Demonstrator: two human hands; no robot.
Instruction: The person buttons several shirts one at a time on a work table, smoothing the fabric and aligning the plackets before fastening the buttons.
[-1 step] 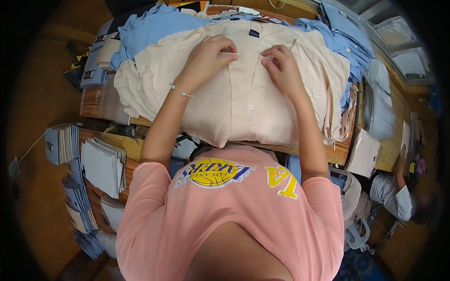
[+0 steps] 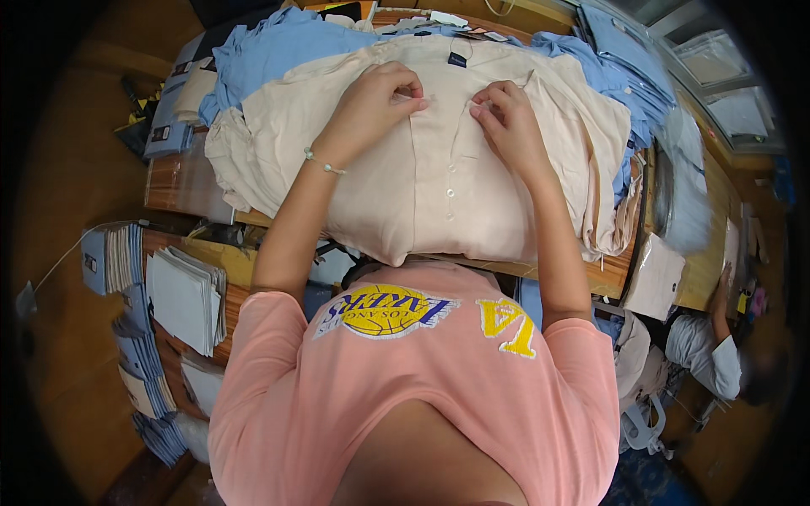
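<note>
A cream button-front shirt [image 2: 371, 202] lies spread on the table before me, with a row of small pale buttons down its front and a dark label [image 2: 457, 60] at its neck. My left hand [image 2: 380, 105], a beaded bracelet on its wrist, pinches one front edge of the shirt between thumb and fingers. Opposite it, my right hand [image 2: 506, 118] is closed on the other front edge, slightly to the right. Between them the shirt front parts in a narrow gap. More cream cloth lies beneath and around this shirt.
Blue shirts [image 2: 287, 51] are heaped behind the cream cloth. A stack of white sheets [image 2: 181, 299] and folded blue garments [image 2: 143, 350] sit at the left. A bagged cream garment [image 2: 656, 274] lies at the right, near another person's sleeve [image 2: 704, 354].
</note>
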